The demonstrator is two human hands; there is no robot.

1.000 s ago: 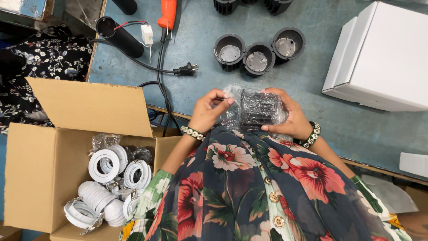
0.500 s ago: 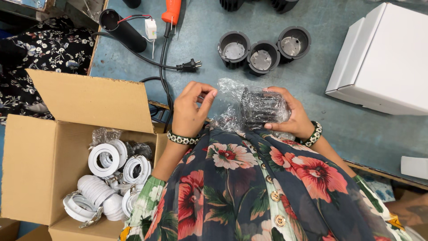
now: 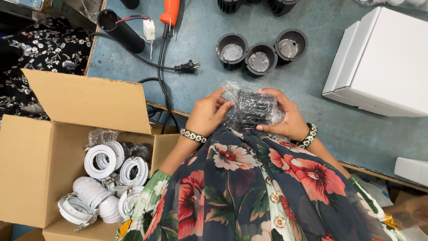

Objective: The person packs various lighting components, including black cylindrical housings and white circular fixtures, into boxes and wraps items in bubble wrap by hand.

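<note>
Since a second ago the left hand (image 3: 208,114) has come off the wrapped part, swung out to the side, and now comes back, its fingertips pinching the loose edge of the clear plastic bag (image 3: 232,91). The right hand (image 3: 285,118) cups the black ribbed housing (image 3: 255,107) inside that bag, fingers curled round its far side, just above the floral lap and at the near edge of the blue table (image 3: 214,80).

The film looks thin and slack; a hard pull at the pinched edge could tear it, or the housing could slip from the cupping palm and drop off the table edge.

Left of the housing, an open cardboard box (image 3: 40,169) holds white ring fittings (image 3: 100,160), some in plastic wrap. Beyond the housing stand three open black cups (image 3: 261,56), each showing a silvery floor. To its right sits a closed white carton (image 3: 383,67).
</note>
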